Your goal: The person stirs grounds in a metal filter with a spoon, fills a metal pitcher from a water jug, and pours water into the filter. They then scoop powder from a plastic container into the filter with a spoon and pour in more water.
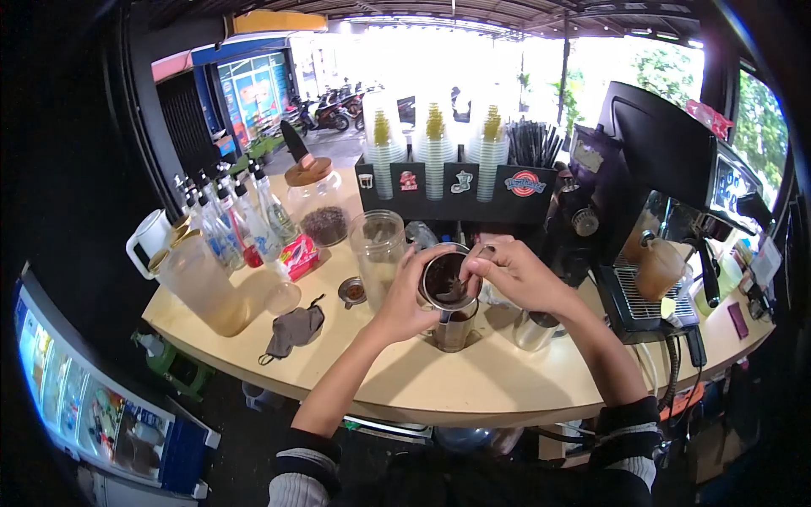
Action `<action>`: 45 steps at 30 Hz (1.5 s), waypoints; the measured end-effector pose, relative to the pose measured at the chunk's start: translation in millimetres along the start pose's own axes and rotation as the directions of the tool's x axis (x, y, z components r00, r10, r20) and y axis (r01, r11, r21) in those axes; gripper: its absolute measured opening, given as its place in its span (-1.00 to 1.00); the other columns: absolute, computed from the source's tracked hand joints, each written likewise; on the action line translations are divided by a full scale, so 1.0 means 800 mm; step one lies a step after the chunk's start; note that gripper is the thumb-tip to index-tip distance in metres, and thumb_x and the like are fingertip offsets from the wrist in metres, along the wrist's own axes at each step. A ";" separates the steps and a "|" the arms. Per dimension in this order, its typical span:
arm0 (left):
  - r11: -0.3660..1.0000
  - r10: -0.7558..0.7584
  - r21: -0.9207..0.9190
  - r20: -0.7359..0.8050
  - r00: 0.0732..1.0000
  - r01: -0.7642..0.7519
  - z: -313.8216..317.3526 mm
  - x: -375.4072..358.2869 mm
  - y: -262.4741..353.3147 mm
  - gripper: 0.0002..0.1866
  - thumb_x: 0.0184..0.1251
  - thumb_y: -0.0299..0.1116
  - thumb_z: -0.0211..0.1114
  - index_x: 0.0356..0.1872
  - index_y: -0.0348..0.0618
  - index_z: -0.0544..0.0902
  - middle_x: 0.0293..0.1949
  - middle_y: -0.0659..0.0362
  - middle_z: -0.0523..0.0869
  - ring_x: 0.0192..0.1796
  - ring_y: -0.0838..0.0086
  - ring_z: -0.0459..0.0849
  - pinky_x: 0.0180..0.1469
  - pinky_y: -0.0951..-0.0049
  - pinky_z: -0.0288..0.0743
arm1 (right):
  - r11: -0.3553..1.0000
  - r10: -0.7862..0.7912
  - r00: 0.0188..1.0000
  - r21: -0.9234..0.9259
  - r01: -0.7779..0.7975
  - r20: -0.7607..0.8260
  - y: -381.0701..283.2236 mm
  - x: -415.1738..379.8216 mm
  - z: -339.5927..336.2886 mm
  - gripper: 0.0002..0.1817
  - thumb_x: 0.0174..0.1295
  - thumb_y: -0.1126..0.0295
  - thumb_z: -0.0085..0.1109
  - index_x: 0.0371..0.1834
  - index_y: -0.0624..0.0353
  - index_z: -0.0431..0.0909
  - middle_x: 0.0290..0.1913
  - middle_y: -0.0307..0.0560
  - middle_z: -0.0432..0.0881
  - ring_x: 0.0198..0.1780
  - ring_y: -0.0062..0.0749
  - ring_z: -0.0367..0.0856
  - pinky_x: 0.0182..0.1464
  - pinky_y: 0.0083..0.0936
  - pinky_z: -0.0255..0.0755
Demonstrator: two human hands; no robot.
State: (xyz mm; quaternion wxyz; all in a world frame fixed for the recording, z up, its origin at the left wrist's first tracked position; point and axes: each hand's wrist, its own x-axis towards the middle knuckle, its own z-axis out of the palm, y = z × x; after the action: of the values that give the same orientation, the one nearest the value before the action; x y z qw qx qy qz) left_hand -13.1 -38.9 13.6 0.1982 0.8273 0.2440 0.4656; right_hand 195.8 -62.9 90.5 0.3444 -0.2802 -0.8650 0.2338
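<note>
My left hand [411, 291] is wrapped around a round metal cup [425, 297] with dark brown contents, tilted so its mouth faces me. The fingers of my right hand [511, 275] pinch a thin metal spoon [487, 252] at the cup's right rim, its lower end inside. Right below stands a clear glass [456, 332] holding brown liquid, partly hidden by the cup. A metal pitcher [534, 332] is under my right wrist. Behind my left hand rises a tall clear jar [377, 241]. A small metal filter basket with brown grounds [352, 291] lies left of it.
A cloudy plastic jug [198, 283], several pump bottles [241, 220] and a grey cloth pouch [294, 329] occupy the counter's left. Stacked plastic cups [435, 160] stand in a black holder [456, 203] at the back. An espresso machine [667, 169] fills the right side.
</note>
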 end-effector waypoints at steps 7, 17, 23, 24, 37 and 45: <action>0.999 -0.009 -0.036 -0.111 0.994 0.005 0.018 -0.012 -0.005 -0.18 -0.22 -0.39 0.41 0.24 -0.09 0.29 0.20 0.14 0.46 0.27 0.17 0.40 0.46 -0.03 -0.19 | 0.994 -0.033 0.998 -0.103 0.028 -0.044 0.014 -0.018 0.010 -0.73 0.37 0.32 -0.09 -0.35 0.20 0.59 -0.40 -0.19 0.67 -0.25 -0.40 0.55 -0.02 -0.39 0.19; 1.000 0.013 0.025 -0.118 0.993 -0.010 0.032 -0.009 -0.012 -0.11 -0.23 -0.44 0.56 0.21 -0.19 0.24 0.20 0.03 0.40 0.25 0.31 0.43 0.31 0.31 0.28 | 0.988 -0.077 0.989 -0.141 0.059 -0.128 0.003 -0.036 -0.007 -0.72 0.37 0.32 -0.09 -0.32 0.23 0.59 -0.36 -0.15 0.65 -0.23 -0.36 0.58 0.05 -0.36 0.21; 0.993 -0.098 -0.084 -0.178 0.979 0.084 0.043 -0.008 -0.004 -0.16 -0.35 -0.38 0.47 0.16 -0.07 0.33 0.09 0.17 0.50 0.21 0.23 0.41 0.44 0.08 -0.02 | 0.999 0.032 0.984 0.004 -0.032 -0.177 0.001 -0.043 0.012 -0.80 0.36 0.34 -0.05 -0.26 0.21 0.53 -0.36 -0.18 0.71 -0.25 -0.44 0.60 0.03 -0.42 0.28; 0.990 -0.115 -0.097 -0.164 0.980 0.100 0.044 -0.008 -0.002 -0.15 -0.38 -0.36 0.48 0.16 -0.07 0.34 0.08 0.17 0.50 0.20 0.22 0.41 0.43 0.07 -0.01 | 0.999 0.032 0.983 0.004 -0.032 -0.180 -0.001 -0.044 0.014 -0.80 0.36 0.34 -0.05 -0.26 0.21 0.53 -0.36 -0.18 0.71 -0.25 -0.44 0.60 0.03 -0.42 0.28; 0.999 -0.012 -0.050 -0.106 0.994 0.007 0.019 0.016 -0.009 -0.16 -0.36 -0.44 0.45 0.16 -0.06 0.33 0.10 0.14 0.50 0.22 0.14 0.40 0.41 0.02 -0.03 | 0.867 -0.314 0.910 -0.472 0.160 -0.270 -0.014 -0.045 0.046 -0.64 -0.12 0.61 0.35 -0.17 0.14 0.61 -0.46 -0.29 0.61 -0.39 -0.37 0.49 -0.18 -0.43 0.33; 0.996 0.084 0.021 0.015 0.996 -0.084 0.001 0.026 -0.006 -0.11 -0.33 -0.41 0.48 0.23 -0.03 0.30 0.19 0.16 0.46 0.28 0.23 0.38 0.46 0.01 -0.17 | 0.915 -0.262 0.915 -0.380 0.135 -0.306 -0.022 -0.038 0.047 -0.74 -0.03 0.54 0.32 -0.22 0.20 0.58 -0.35 -0.11 0.62 -0.27 -0.19 0.55 -0.15 -0.33 0.42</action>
State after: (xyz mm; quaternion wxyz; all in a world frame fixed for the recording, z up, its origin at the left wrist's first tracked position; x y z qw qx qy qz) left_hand -4.3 -22.6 24.7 0.1710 0.8422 0.2126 0.4650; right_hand 181.2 -102.9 62.3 0.4595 -0.2835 -0.8416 -0.0148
